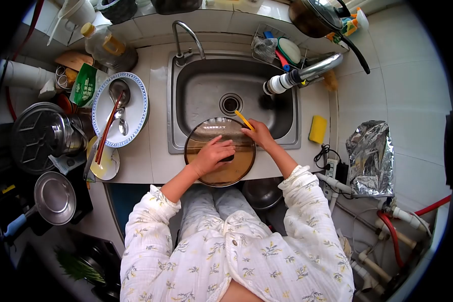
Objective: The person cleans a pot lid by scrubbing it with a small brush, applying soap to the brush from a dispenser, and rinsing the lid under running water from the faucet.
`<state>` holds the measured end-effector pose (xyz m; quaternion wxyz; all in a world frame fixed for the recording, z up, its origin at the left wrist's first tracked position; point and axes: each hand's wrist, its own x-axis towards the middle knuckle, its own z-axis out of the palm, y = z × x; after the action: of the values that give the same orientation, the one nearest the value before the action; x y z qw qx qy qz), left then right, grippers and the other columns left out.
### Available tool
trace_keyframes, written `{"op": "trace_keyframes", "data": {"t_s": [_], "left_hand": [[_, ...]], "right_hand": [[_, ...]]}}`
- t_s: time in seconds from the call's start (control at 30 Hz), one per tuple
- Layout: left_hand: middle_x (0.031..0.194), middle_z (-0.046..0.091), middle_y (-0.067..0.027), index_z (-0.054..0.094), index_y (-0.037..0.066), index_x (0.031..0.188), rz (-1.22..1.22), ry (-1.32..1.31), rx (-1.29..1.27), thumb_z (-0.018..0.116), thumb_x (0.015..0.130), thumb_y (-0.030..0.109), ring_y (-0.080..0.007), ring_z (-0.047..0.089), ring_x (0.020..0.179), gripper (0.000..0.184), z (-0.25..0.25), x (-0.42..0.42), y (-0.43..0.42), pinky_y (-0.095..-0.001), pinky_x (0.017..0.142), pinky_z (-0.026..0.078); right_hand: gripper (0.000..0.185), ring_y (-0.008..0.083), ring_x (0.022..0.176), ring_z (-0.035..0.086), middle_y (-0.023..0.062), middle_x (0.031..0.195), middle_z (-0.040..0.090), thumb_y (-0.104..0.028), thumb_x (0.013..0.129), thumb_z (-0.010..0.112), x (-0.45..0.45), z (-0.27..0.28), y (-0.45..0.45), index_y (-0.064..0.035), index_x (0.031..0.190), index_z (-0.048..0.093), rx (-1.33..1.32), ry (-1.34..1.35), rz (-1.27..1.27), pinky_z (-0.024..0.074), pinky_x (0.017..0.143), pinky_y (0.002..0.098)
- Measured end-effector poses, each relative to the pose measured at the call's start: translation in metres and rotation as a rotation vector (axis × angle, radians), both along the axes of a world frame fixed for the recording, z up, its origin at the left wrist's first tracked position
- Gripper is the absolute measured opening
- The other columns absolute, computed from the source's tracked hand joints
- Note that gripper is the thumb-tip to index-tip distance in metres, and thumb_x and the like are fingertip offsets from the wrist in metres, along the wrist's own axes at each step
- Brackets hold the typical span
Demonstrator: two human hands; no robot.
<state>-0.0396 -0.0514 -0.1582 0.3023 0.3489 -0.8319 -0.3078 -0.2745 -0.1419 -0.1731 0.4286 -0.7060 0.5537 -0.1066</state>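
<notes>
"Two things to check: what do you have, and where?"

"Your right hand [259,135] grips a yellow stick [244,120] at frame centre, its long axis running up and left toward the drain [231,104]. Your left hand [214,155] lies over the knob [227,159] of the lid [242,151], nearer its middle; I can't tell whether it's clenched."

"And the lid?"

"Round, see-through, brownish, dark-rimmed, overlapping the sink's [201,90] lower edge."

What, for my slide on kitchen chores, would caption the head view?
At a steel sink, the left hand is on a glass lid while the right hand holds a slim yellow item.
</notes>
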Motion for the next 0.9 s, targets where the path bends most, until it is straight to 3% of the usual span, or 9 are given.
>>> {"op": "trace_keyframes", "data": {"t_s": [0.17, 0.2, 0.27, 0.37, 0.47, 0.6, 0.9], "left_hand": [[0.128, 0.056, -0.0082, 0.063, 0.007, 0.085, 0.461, -0.033, 0.113, 0.078, 0.065, 0.024, -0.0303, 0.043, 0.128, 0.03, 0.021, -0.025, 0.036, -0.0509, 0.108, 0.027], [0.13, 0.054, -0.0089, 0.058, 0.007, 0.074, 0.57, -0.035, 0.125, 0.08, 0.062, 0.026, -0.0345, 0.04, 0.129, 0.032, 0.019, -0.035, 0.039, -0.0532, 0.108, 0.025], [0.131, 0.053, -0.0098, 0.056, 0.006, 0.072, 0.673, -0.032, 0.136, 0.081, 0.061, 0.027, -0.0356, 0.039, 0.129, 0.034, 0.015, -0.049, 0.042, -0.0545, 0.108, 0.024], [0.13, 0.054, -0.0117, 0.052, 0.005, 0.069, 0.748, 0.013, 0.151, 0.082, 0.061, 0.027, -0.0369, 0.038, 0.13, 0.037, 0.013, -0.057, 0.039, -0.0557, 0.108, 0.022], [0.128, 0.055, -0.0132, 0.05, 0.005, 0.066, 0.719, 0.072, 0.135, 0.082, 0.062, 0.026, -0.0376, 0.038, 0.13, 0.038, 0.01, -0.054, 0.032, -0.0566, 0.109, 0.019], [0.129, 0.054, -0.0143, 0.05, 0.004, 0.064, 0.659, 0.109, 0.087, 0.081, 0.064, 0.028, -0.037, 0.039, 0.129, 0.039, 0.008, -0.05, 0.027, -0.0566, 0.109, 0.017], [0.118, 0.062, -0.0146, 0.048, 0.004, 0.06, 0.64, 0.144, 0.014, 0.078, 0.063, 0.016, -0.0376, 0.048, 0.124, 0.033, 0.0, -0.052, 0.025, -0.0531, 0.107, 0.027]], "right_hand": [[0.027, 0.0347, 0.073, 0.059, 0.0179, 0.079, 0.062, -0.025, 0.083, 0.067, -0.004, 0.006, 0.03, -0.0014, 0.092, 0.058, 0.018, -0.115, -0.22, 0.0456, 0.067, 0.0372], [0.024, 0.0297, 0.072, 0.058, 0.0154, 0.079, 0.061, -0.024, 0.086, 0.064, -0.006, 0.005, 0.035, -0.001, 0.091, 0.058, -0.055, -0.081, -0.258, 0.0455, 0.067, 0.0348], [0.02, 0.0196, 0.068, 0.055, 0.0105, 0.078, 0.061, -0.02, 0.091, 0.059, -0.009, 0.002, 0.043, -0.0004, 0.09, 0.057, -0.201, -0.01, -0.331, 0.0453, 0.068, 0.0302], [0.015, 0.017, 0.064, 0.053, 0.0087, 0.071, 0.057, -0.016, 0.093, 0.053, -0.017, 0.024, 0.054, -0.001, 0.091, 0.057, -0.309, -0.129, -0.353, 0.0442, 0.063, 0.0293], [0.015, 0.0357, 0.066, 0.058, 0.0138, 0.07, 0.059, -0.018, 0.093, 0.052, -0.028, 0.058, 0.077, -0.0047, 0.089, 0.057, -0.067, -0.046, -0.273, 0.0437, 0.058, 0.0391], [0.015, 0.0365, 0.064, 0.058, 0.0139, 0.067, 0.059, -0.02, 0.092, 0.053, -0.043, 0.05, 0.099, -0.0064, 0.088, 0.058, -0.048, 0.099, -0.267, 0.0432, 0.057, 0.0408], [0.017, 0.0395, 0.068, 0.058, 0.0178, 0.071, 0.061, -0.022, 0.091, 0.054, -0.008, 0.018, 0.065, -0.0068, 0.085, 0.058, -0.205, 0.127, -0.248, 0.0427, 0.057, 0.0461]]}}
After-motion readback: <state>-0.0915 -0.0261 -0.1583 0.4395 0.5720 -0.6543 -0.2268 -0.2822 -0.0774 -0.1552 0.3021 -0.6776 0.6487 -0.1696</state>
